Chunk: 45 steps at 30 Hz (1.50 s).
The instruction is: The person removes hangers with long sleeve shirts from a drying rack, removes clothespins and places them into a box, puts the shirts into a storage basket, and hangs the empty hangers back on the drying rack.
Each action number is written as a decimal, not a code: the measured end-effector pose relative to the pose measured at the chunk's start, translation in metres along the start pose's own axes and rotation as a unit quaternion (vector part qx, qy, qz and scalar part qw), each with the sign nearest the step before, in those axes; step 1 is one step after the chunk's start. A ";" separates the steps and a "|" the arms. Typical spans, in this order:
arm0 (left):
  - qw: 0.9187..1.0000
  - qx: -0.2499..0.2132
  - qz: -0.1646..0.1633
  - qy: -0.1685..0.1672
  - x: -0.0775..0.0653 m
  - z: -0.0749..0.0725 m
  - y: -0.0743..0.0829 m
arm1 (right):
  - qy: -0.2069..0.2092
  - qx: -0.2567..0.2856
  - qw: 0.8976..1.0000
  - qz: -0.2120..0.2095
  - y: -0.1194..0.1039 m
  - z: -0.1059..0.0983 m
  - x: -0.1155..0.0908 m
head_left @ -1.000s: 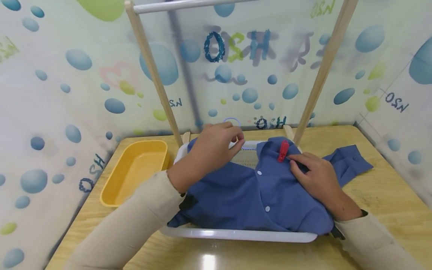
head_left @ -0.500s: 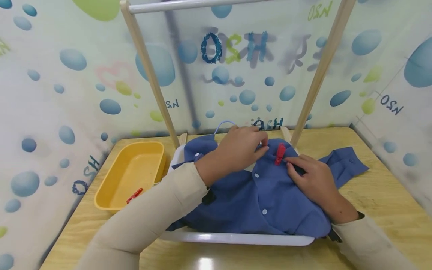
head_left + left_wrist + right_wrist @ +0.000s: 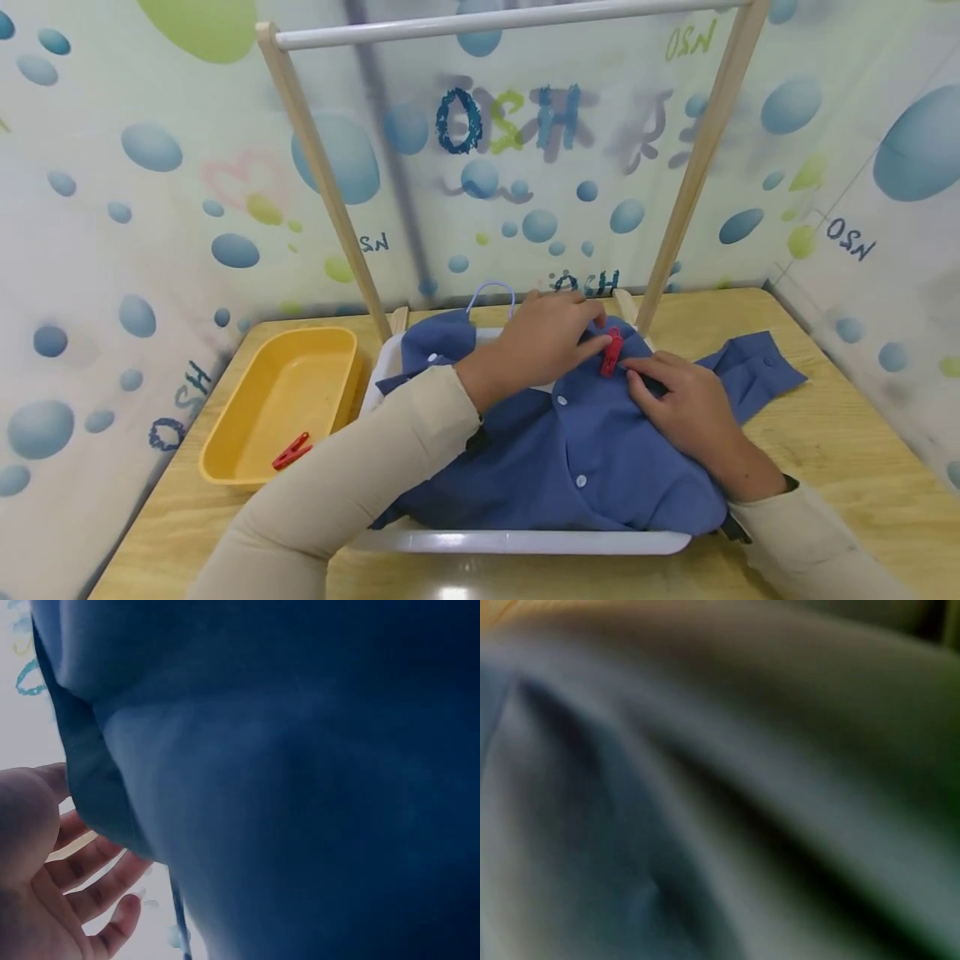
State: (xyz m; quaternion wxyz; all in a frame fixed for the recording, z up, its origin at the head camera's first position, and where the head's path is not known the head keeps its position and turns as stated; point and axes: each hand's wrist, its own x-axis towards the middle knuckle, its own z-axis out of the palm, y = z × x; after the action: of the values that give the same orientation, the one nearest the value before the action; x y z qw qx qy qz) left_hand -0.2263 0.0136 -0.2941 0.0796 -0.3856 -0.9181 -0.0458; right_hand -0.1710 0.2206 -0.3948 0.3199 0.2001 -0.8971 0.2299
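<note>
A blue button-up shirt (image 3: 517,467) lies spread over a white basket (image 3: 517,542), one cuff reaching onto the table at right. On the shirt's upper right, a red clothespin (image 3: 611,353) is clipped. My left hand (image 3: 536,342) reaches across the shirt, thumb and index fingertips right at the clothespin's upper end. In the left wrist view, its fingers are loosely bent behind the cloth. Just right of the clothespin, my right hand (image 3: 682,404) pinches a fold of the shirt between thumb and index finger. The right wrist view holds only blurred cloth.
At left stands a yellow tray (image 3: 341,400) with another red clothespin (image 3: 291,451) in it. A hanger hook (image 3: 492,285) sticks up behind the shirt's collar. Wooden posts (image 3: 322,171) carry a white rail (image 3: 510,21) over the back of the table, before a patterned wall.
My left hand has moved right, from above the shirt's middle to the clipped clothespin. The hanger hook and the clothespin in the tray have come into fuller view. My right hand keeps its pinch.
</note>
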 end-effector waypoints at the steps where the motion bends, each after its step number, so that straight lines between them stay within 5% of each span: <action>1: 1.000 -0.002 0.000 -0.001 0.001 0.001 0.001 | 0.001 0.000 1.000 -0.002 0.000 0.000 0.000; 12: 0.999 0.008 -0.003 -0.046 0.007 0.019 0.008 | 0.016 -0.006 0.999 -0.032 0.001 0.003 0.000; 23: 0.999 -0.028 -0.004 -0.025 0.003 0.032 0.005 | 0.017 -0.003 0.999 -0.038 0.000 0.003 0.001; 32: 0.999 0.018 0.025 0.021 0.003 0.039 0.003 | 0.020 -0.009 0.999 -0.033 0.002 0.003 0.001; 45: 1.000 -0.018 0.012 0.022 0.001 0.039 0.002 | 0.015 -0.011 0.999 -0.028 0.001 0.001 0.001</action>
State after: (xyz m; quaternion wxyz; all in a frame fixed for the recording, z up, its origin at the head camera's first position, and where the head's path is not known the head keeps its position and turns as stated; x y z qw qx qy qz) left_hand -0.2296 0.0213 -0.3327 0.0929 -0.3973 -0.9103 -0.0700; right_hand -0.1730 0.2202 -0.3951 0.3422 0.2181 -0.8887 0.2136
